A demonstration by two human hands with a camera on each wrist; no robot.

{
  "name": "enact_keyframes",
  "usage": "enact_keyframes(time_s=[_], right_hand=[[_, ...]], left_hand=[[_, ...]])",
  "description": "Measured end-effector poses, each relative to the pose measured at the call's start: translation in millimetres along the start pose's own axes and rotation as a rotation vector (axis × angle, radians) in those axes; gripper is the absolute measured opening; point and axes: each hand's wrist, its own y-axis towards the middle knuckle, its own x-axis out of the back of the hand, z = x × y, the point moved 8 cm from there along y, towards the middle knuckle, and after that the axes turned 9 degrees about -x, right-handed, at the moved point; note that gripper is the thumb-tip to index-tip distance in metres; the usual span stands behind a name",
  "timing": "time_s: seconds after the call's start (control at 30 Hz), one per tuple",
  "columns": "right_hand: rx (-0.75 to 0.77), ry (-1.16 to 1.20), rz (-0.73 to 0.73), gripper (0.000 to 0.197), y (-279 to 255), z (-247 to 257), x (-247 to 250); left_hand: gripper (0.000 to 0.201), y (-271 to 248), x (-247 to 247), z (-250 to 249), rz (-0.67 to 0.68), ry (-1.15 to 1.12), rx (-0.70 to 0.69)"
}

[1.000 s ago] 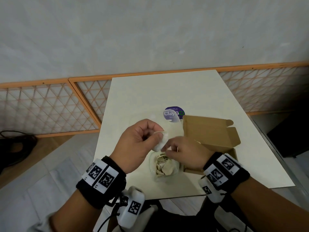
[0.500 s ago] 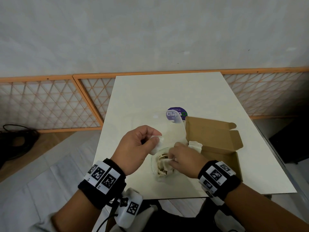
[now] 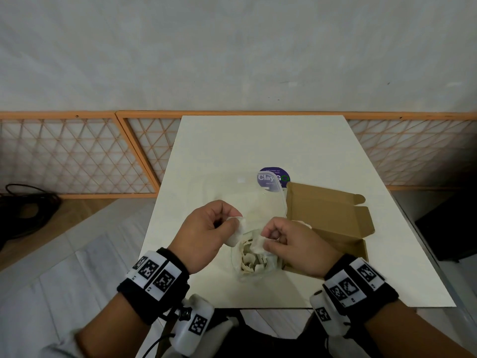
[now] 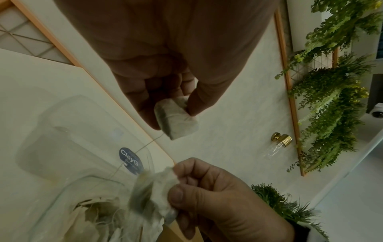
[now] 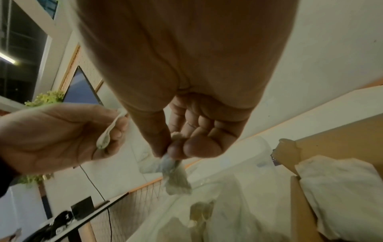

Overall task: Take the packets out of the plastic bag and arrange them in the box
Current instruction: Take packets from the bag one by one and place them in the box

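A clear plastic bag [image 3: 254, 266] lies on the cream table [image 3: 258, 140] with several pale packets bunched in its near end. My left hand [image 3: 232, 220] pinches one white packet [image 3: 236, 233] above the bag; a thin thread [image 4: 145, 145] runs from this packet down into the bag. My right hand [image 3: 267, 237] pinches a second packet [image 3: 258, 245] just over the bag's mouth, seen crumpled in the right wrist view [image 5: 176, 178]. The open brown cardboard box [image 3: 327, 215] stands right of the bag, with a white packet [image 5: 342, 188] lying inside.
A round purple sticker [image 3: 280, 177] shows on the table behind the bag. An orange lattice fence [image 3: 77, 156] runs along the wall beyond the far edge. Black cables [image 3: 23, 205] lie on the floor at the left. The table's near edge [image 3: 361, 307] is close to my wrists.
My right hand went down to the bag's mouth and now holds a second packet raised slightly out of it. The left hand kept its packet in about the same place.
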Motion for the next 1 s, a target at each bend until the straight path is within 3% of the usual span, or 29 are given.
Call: enact_keyframes(time_s=[0.17, 0.27, 0.37, 0.5, 0.67, 0.8, 1.0], right_hand=[[-0.013, -0.059, -0.003, 0.068, 1.5, 0.7, -6.1], [0.011, 0.029, -0.021, 0.077, -2.0, 8.6, 3.6], [0.018, 0.147, -0.021, 0.06, -4.4, 16.9, 12.3], [0.007, 0.38, -0.04, 0.013, -9.9, 30.2, 18.5], [0.041, 0.675, -0.113, 0.015, -20.1, 52.1, 32.0], [0.119, 0.68, -0.253, 0.016, -29.2, 67.9, 49.8], [0.114, 0.697, -0.243, 0.018, -37.4, 77.4, 52.9]], left_hand=[[0.013, -2.6, 4.6, 4.0, -0.006, 0.023, 0.013], [0.011, -2.3, 9.4, 4.8, -0.018, 0.023, 0.017], [0.01, -0.5, 11.3, 3.8, -0.024, 0.004, 0.006], [0.009, 0.0, 9.2, 0.3, -0.026, -0.07, -0.001], [0.01, -2.9, 5.7, -16.1, -0.019, -0.209, -0.01], [0.013, -5.4, 2.0, -38.3, 0.0, -0.321, -0.068], [0.019, -4.9, 1.2, -59.2, -0.04, -0.244, -0.191]])
